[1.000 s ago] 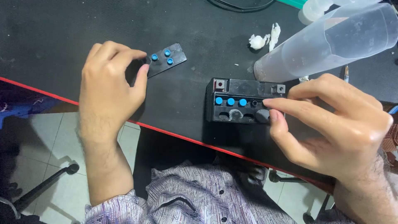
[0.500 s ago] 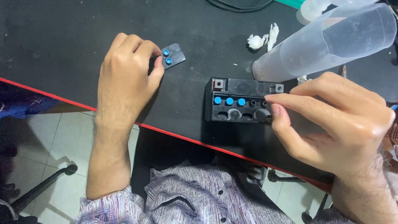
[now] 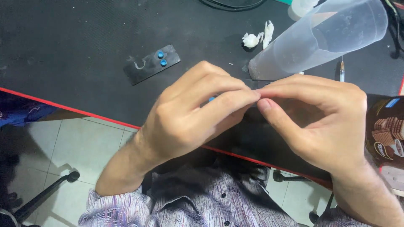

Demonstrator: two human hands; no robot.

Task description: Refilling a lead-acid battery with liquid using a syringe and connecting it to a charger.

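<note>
At centre frame, the fingertips of the left hand and the right hand meet in a pinching grip over the near edge of the black tabletop; a small blue piece shows between the left fingers, but whether either grip is clamped on it cannot be told, since the hands hide what lies beneath them. Just beyond the fingertips, upper right, a translucent plastic cone-shaped container lies tilted on the tabletop. Beside its narrow end lie two white crumpled wads. To the upper left, well apart from the hands, a flat black plate carrying two blue caps rests on the tabletop. A thin syringe-like tool lies at right, and a brown printed package at the right edge.
</note>
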